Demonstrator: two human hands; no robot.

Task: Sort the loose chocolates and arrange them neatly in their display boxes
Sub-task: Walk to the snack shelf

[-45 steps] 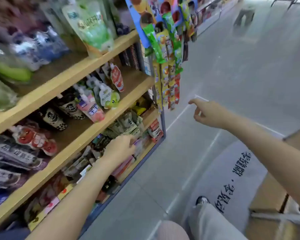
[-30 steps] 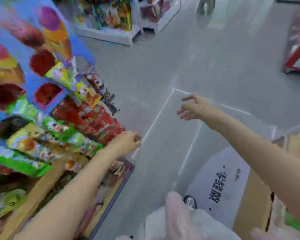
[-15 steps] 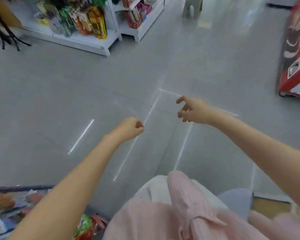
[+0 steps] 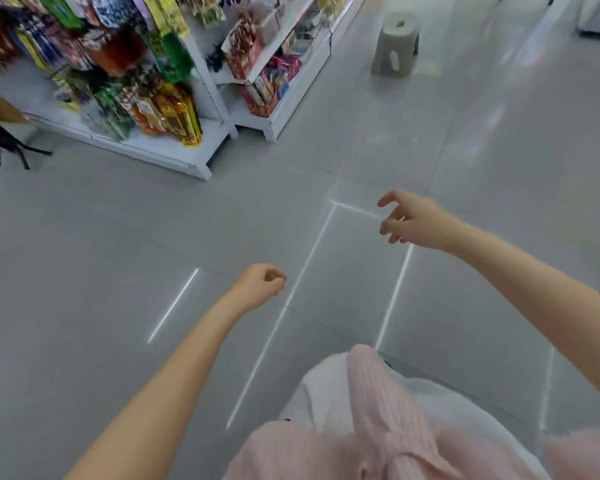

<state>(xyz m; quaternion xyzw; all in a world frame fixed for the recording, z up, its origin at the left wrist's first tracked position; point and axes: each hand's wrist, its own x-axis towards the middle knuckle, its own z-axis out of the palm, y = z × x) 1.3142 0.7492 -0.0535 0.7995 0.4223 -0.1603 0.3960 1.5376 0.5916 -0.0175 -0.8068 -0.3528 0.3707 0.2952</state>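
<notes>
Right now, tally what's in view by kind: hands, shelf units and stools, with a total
Hands: 2, the left hand with fingers curled, the right hand with fingers loosely spread
Shelf units: 2, the near shelf unit and the far shelf unit
Stools: 1, the grey stool
Total: 5

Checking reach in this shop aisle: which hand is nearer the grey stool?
Right. The right hand hangs over the floor below the grey stool, slightly to its right. The left hand is lower in view and further left, so farther away.
</notes>
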